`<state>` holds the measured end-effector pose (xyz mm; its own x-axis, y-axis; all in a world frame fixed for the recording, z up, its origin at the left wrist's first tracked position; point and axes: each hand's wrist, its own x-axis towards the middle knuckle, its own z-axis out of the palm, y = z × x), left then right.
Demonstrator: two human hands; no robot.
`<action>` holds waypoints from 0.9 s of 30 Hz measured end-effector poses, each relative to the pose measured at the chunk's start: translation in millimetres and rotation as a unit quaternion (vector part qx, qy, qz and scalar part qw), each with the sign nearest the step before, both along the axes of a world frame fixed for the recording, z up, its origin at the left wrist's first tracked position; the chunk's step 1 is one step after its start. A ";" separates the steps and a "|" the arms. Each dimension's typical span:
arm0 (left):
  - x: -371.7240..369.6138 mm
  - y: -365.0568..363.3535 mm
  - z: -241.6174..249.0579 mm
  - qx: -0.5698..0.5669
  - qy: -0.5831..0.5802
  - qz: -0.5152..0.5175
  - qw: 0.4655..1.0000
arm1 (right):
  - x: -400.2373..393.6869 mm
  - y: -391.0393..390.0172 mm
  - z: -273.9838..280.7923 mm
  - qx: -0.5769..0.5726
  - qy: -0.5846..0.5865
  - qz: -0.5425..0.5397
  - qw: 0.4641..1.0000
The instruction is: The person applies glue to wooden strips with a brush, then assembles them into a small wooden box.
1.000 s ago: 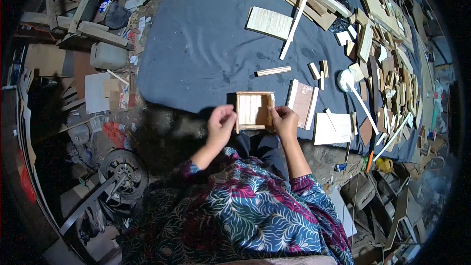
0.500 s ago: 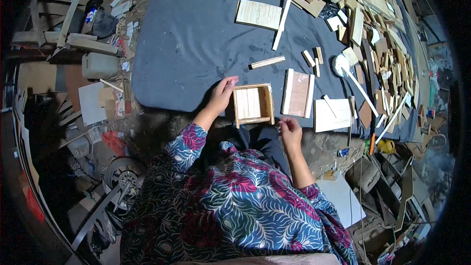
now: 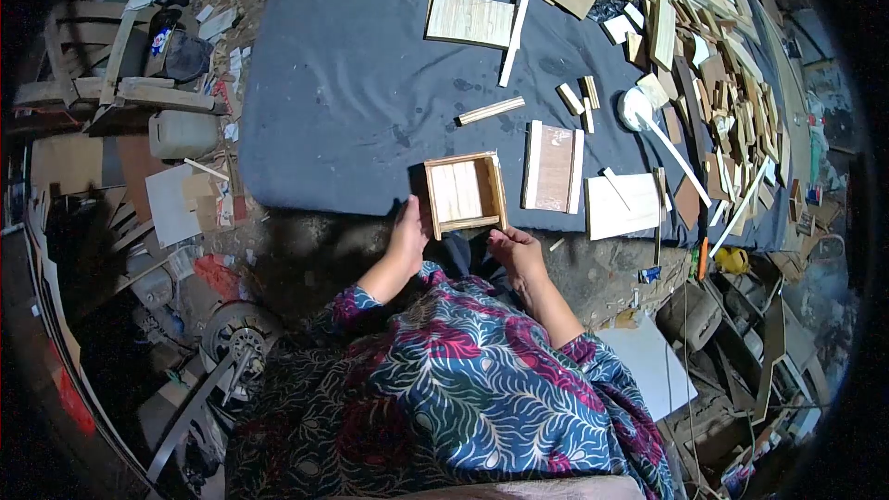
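Observation:
A small open wooden box (image 3: 460,193) with pale slatted inside and corner posts sits at the near edge of the dark cloth-covered surface. Beside its left wall is my left hand (image 3: 406,239), fingers stretched out and lying flat along that side. My right hand (image 3: 520,255) has its fingers closed at the lower right corner post of the box. Just right of the box lies a brown panel (image 3: 553,167) with a pale strip along each long side. Farther right rests a white board (image 3: 619,208) with a thin stick (image 3: 615,187) on top.
Short wood strips (image 3: 491,111) and a pale plank (image 3: 470,18) lie beyond the box. A white round container (image 3: 635,107) with a stick across it stands near a heap of wood offcuts (image 3: 732,120). Scrap and a grey jerrycan (image 3: 187,135) are on the floor at left.
My right hand has moved left to the box's lower right corner. My left hand has slid down from the box's upper left corner along its side. The view has shifted slightly.

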<state>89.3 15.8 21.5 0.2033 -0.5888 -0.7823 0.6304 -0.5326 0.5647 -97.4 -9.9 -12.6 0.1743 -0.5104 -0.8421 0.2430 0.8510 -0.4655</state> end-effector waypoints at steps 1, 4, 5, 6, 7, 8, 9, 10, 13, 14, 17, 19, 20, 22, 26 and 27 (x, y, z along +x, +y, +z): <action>-1.6 2.1 -0.3 -0.008 0.031 0.006 0.999 | 0.6 -1.6 3.7 0.011 -0.013 -0.014 1.000; -1.6 1.2 -3.9 -0.021 0.045 0.005 0.999 | 4.7 -6.0 9.0 0.005 -0.014 -0.029 0.999; -2.8 1.0 -8.4 -0.020 0.046 0.007 0.999 | 5.8 -6.6 9.5 -0.009 -0.003 -0.034 0.999; -4.5 -1.3 -10.2 -0.034 0.057 0.012 0.998 | 6.4 -9.1 7.3 -0.009 -0.003 -0.033 0.999; -6.7 -3.1 -11.1 -0.047 0.068 0.018 0.996 | 6.1 -13.0 3.2 -0.029 -0.019 -0.061 0.998; -9.4 -4.7 -11.2 -0.055 0.063 0.012 0.996 | 6.1 -17.6 0.3 -0.050 -0.036 -0.089 0.994; -11.0 -6.8 -13.3 -0.073 0.070 0.015 0.995 | 6.2 -23.5 3.0 -0.056 -0.067 -0.114 0.990; -11.9 -8.0 -14.4 -0.091 0.078 0.019 0.993 | 4.7 -26.2 5.1 -0.055 -0.067 -0.113 0.990; -15.4 -6.8 -12.2 -0.079 0.010 -0.026 0.996 | 0.3 -27.0 3.7 -0.153 0.112 -0.043 0.981; -16.2 -4.3 -12.2 -0.080 0.012 -0.025 0.996 | -2.1 -22.5 5.7 -0.154 0.114 -0.042 0.981; -16.0 4.8 -15.1 0.003 -0.021 -0.033 0.999 | -2.9 -18.4 32.2 -0.549 0.384 0.175 0.722; -16.6 11.2 -17.0 0.006 0.008 -0.046 0.999 | 7.6 -22.0 48.5 -0.592 0.384 0.252 0.662; -17.4 12.4 -16.4 0.008 0.008 -0.045 0.999 | 14.9 -24.8 53.6 -0.632 0.382 0.319 0.594; -20.4 10.8 -14.0 -0.015 0.012 -0.053 0.998 | 24.2 -30.6 54.7 -0.635 0.402 0.368 0.547; -22.6 10.3 -16.4 -0.017 0.013 -0.032 0.999 | 24.9 -36.8 49.0 -0.652 0.378 0.426 0.501; -23.0 11.4 -16.8 -0.021 0.003 -0.040 0.999 | 22.0 -36.8 47.1 -0.659 0.362 0.427 0.502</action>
<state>66.3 27.2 4.7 0.1501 -0.6350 -0.7578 0.5894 -0.5579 0.5843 -75.4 -46.7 34.5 0.6950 -0.7072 0.1298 -0.5879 -0.6629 -0.4636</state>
